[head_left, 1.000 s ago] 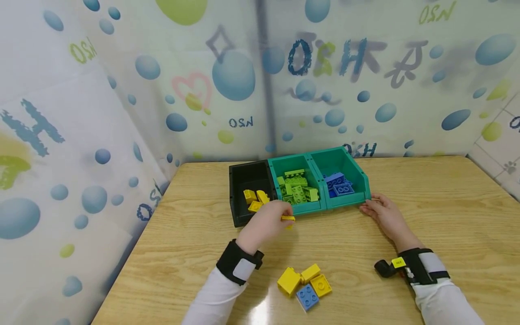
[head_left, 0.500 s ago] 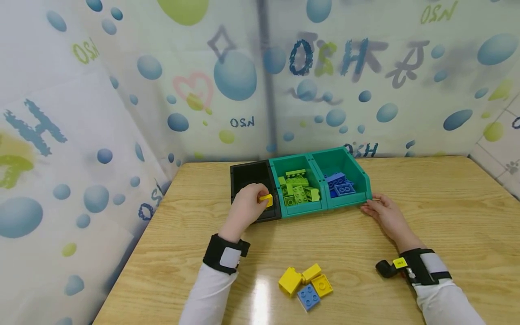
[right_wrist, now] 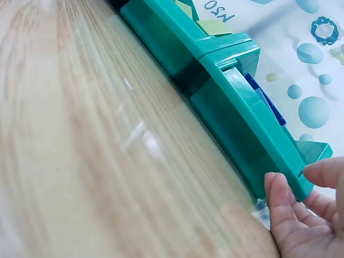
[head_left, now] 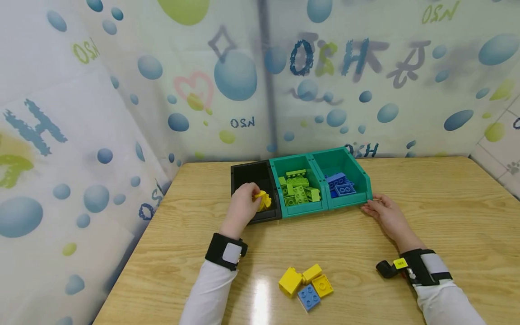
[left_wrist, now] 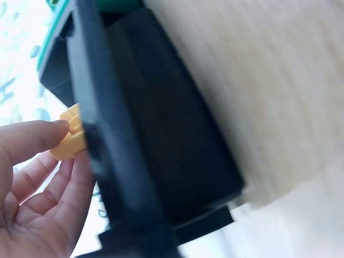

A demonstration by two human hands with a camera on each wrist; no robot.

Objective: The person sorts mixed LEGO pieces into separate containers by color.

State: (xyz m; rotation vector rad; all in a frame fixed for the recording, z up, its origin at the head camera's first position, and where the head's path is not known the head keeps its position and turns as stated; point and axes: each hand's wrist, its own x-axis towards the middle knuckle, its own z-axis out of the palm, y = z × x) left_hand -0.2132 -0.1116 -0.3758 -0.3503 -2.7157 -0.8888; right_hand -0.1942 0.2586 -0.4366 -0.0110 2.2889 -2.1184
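My left hand (head_left: 241, 205) reaches into the black bin (head_left: 249, 174), pinching a yellow toy building brick (left_wrist: 70, 141) between thumb and fingers. In the left wrist view the bin's front wall covers part of that brick. Other yellow bricks (head_left: 266, 201) lie in the same bin, partly behind the fingers. At the right end of the row, my right hand (head_left: 387, 216) holds the front corner of a teal bin (head_left: 350, 201); the right wrist view has thumb and fingers on either side of that corner. Blue bricks (head_left: 344, 188) lie in this bin.
Between those two bins stands another teal bin (head_left: 304, 209) with several lime green bricks (head_left: 299, 195). Nearer on the wooden table (head_left: 345, 253) are a tall yellow brick (head_left: 290, 282), two smaller yellow ones (head_left: 322, 285) and a light blue brick (head_left: 308, 297). A patterned sheet (head_left: 337, 90) hangs behind.
My left hand has carried the yellow brick from in front of the bins leftward and into the black bin. The right hand stays at the teal bin's corner.
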